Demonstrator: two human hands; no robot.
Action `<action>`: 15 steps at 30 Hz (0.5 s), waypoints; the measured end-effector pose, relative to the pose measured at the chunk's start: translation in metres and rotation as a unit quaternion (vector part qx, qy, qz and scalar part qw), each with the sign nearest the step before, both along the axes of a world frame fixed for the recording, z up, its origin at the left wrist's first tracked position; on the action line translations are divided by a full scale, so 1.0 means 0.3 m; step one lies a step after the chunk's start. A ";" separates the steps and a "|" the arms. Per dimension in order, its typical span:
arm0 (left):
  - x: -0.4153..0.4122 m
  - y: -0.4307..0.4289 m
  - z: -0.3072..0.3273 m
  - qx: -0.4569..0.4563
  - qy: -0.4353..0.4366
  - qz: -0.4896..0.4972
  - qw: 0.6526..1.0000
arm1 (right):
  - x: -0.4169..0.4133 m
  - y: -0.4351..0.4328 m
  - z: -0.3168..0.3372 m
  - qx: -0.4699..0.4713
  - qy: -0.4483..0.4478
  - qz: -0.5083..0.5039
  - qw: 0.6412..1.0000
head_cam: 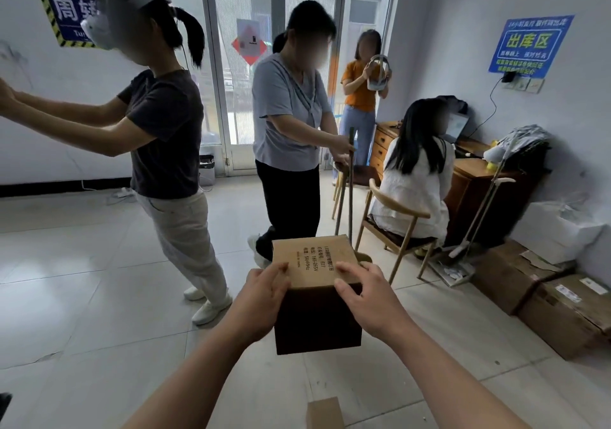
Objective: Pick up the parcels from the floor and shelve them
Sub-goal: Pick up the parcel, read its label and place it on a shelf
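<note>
You have the brown cardboard parcel (315, 293) lifted clear of the tiled floor (82, 280), held out in front of you at about chest level. Your left hand (264, 299) is closed around its left edge, fingers curled over the printed top face, and your right hand (363, 296) grips the right edge the same way, thumb on top. Just below the parcel, at the bottom of the view, a smaller carton (325, 413) lies on the floor, probably another one to collect. Beyond the parcel a person (291, 131) with a broom blocks the way ahead, and right of it sit larger boxes (545, 303) against the wall. The pick-up looks done; carrying is in hand. No shelf is in view, so you must turn to find one and keep both grips firm.
</note>
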State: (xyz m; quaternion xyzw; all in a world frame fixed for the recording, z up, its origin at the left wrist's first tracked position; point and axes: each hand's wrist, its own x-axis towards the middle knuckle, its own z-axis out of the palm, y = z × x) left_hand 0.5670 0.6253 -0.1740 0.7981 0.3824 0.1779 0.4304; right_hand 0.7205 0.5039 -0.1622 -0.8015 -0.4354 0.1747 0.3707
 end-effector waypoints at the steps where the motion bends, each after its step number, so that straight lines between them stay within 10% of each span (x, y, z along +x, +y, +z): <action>1: -0.009 0.000 -0.006 0.008 0.002 0.003 1.000 | -0.013 0.002 -0.007 0.011 -0.005 0.003 1.000; 15: -0.081 0.000 -0.041 -0.028 -0.022 0.066 0.997 | -0.122 0.024 -0.045 0.170 0.189 0.004 0.967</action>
